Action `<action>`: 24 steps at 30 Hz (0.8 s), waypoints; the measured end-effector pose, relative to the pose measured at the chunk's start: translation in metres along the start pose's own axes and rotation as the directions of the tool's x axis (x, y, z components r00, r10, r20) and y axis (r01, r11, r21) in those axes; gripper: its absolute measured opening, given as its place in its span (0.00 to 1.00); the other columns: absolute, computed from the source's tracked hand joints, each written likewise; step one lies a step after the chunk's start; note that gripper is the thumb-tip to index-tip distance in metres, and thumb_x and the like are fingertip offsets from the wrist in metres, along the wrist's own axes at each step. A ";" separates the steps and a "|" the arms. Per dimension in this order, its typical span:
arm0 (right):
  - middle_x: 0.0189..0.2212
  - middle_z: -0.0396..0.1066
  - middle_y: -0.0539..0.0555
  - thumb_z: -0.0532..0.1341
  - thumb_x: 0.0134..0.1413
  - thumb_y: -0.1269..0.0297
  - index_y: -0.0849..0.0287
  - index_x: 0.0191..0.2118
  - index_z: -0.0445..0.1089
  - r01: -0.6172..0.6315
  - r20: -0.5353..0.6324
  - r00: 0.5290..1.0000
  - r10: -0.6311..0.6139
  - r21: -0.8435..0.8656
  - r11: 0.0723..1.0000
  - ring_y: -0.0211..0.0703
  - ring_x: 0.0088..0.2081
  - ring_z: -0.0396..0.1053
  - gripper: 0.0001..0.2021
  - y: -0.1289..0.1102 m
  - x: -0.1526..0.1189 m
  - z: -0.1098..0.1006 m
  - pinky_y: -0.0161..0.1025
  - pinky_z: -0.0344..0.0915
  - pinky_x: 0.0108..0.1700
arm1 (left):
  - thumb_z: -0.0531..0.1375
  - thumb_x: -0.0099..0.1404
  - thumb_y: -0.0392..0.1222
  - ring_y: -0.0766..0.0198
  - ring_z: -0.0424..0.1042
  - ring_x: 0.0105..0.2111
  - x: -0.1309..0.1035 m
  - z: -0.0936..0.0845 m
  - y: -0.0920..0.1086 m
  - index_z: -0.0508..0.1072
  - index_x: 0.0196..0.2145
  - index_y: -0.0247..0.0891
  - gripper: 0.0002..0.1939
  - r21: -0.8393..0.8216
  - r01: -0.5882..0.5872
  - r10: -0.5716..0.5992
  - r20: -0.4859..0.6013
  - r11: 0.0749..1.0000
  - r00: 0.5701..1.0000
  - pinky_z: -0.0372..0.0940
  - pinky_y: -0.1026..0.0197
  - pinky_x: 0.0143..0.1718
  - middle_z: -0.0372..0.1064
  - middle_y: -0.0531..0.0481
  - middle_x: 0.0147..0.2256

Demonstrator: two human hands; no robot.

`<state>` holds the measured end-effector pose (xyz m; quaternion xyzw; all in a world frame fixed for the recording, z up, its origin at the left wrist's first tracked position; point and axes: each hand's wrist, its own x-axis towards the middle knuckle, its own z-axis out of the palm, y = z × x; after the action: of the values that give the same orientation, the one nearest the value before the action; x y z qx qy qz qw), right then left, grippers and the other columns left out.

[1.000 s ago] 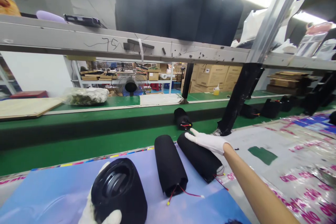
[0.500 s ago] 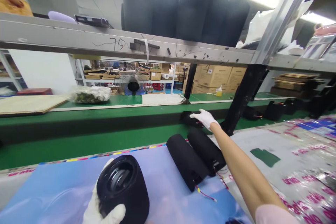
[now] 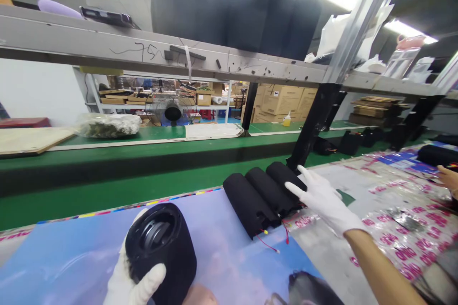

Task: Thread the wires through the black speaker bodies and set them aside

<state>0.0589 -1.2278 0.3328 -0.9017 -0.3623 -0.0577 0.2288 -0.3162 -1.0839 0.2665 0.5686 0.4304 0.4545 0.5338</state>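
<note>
My gloved left hand [image 3: 134, 271] is wrapped round a black cylindrical speaker [image 3: 171, 252], its round driver facing up toward the camera. On the blue sheet [image 3: 86, 248], three black fabric-covered cylinders lie side by side: a left one [image 3: 246, 202], a middle one [image 3: 270, 190] and a right one [image 3: 286, 181]. Red wires with small connectors come out of their near ends. My gloved right hand [image 3: 318, 195] is beside the right cylinder, thumb and fingers spread apart, the fingertips at its upper right side.
A green conveyor belt [image 3: 89, 190] runs behind the sheet, with black parts [image 3: 350, 143] farther right. A dark post [image 3: 309, 128] stands near my right hand. The grey shelf [image 3: 107, 43] crosses overhead. Another person's hand [image 3: 449, 178] is at the right edge.
A third black cylinder, under my right hand on the belt before, now lies beside the other two. My right hand has come nearer and its fingers are spread. The view has shifted right.
</note>
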 end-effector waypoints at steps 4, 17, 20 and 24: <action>0.68 0.53 0.55 0.55 0.61 0.52 0.50 0.66 0.56 0.390 0.098 0.918 -0.385 -0.028 0.921 0.50 0.67 0.51 0.29 -0.089 -0.022 0.037 0.48 0.51 0.66 | 0.67 0.43 0.68 0.35 0.60 0.59 0.003 0.000 -0.006 0.62 0.60 0.42 0.50 -0.020 -0.011 0.010 -0.013 1.000 1.000 0.51 0.36 0.63 0.69 0.40 0.53; 0.65 0.58 0.54 0.74 0.34 0.48 0.45 0.71 0.32 0.318 0.354 0.612 -0.707 0.708 0.630 0.62 0.62 0.62 0.63 -0.147 -0.110 0.088 0.52 0.64 0.59 | 0.72 0.39 0.66 0.43 0.69 0.55 -0.022 0.024 0.001 0.43 0.68 0.53 0.66 -0.475 0.131 -0.086 0.116 0.870 0.990 0.58 0.41 0.62 0.75 0.47 0.51; 0.62 0.63 0.52 0.74 0.38 0.51 0.42 0.70 0.31 0.127 0.363 0.687 -0.629 0.793 0.596 0.63 0.58 0.66 0.61 -0.149 -0.139 0.111 0.53 0.68 0.56 | 0.61 0.58 0.66 0.44 0.67 0.57 -0.020 0.024 0.003 0.60 0.64 0.49 0.41 -0.467 0.180 -0.150 0.100 0.866 0.984 0.62 0.39 0.59 0.75 0.46 0.50; 0.63 0.61 0.54 0.67 0.51 0.52 0.44 0.70 0.39 0.092 0.412 0.737 -0.536 0.725 0.683 0.70 0.58 0.65 0.47 -0.127 -0.153 0.108 0.60 0.69 0.54 | 0.59 0.62 0.62 0.43 0.66 0.58 -0.010 0.017 0.008 0.75 0.51 0.44 0.26 -0.389 0.196 -0.187 0.060 0.900 0.981 0.67 0.38 0.56 0.76 0.47 0.50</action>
<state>-0.1463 -1.1942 0.2421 -0.6486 -0.5686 0.3195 0.3924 -0.3020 -1.0974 0.2739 0.4095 0.3785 0.4711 0.6835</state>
